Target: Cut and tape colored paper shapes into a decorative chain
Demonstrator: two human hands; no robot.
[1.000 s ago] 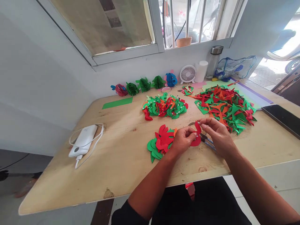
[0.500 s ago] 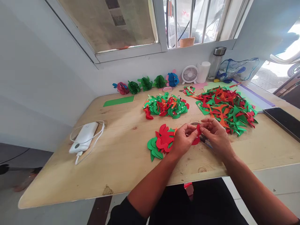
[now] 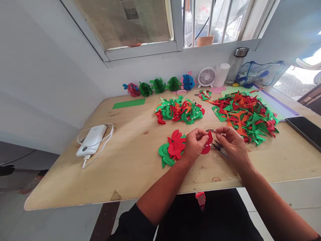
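Your left grip [image 3: 196, 144] pinches a red paper cutout [image 3: 206, 149] over the tabletop [image 3: 130, 160]; your right grip [image 3: 233, 143] is just beside it, anything between its fingers too small to tell. It partly hides the scissors [image 3: 220, 149]. To the left lie red and green cutouts [image 3: 176, 146], farther a mixed heap [image 3: 180, 111], far right a scrap pile [image 3: 247, 117].

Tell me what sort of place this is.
Probably a small craft workspace: a wooden table bears a heap of red, green and orange scraps, pleated figures stand along the back, and the left hand holds a red cutout.
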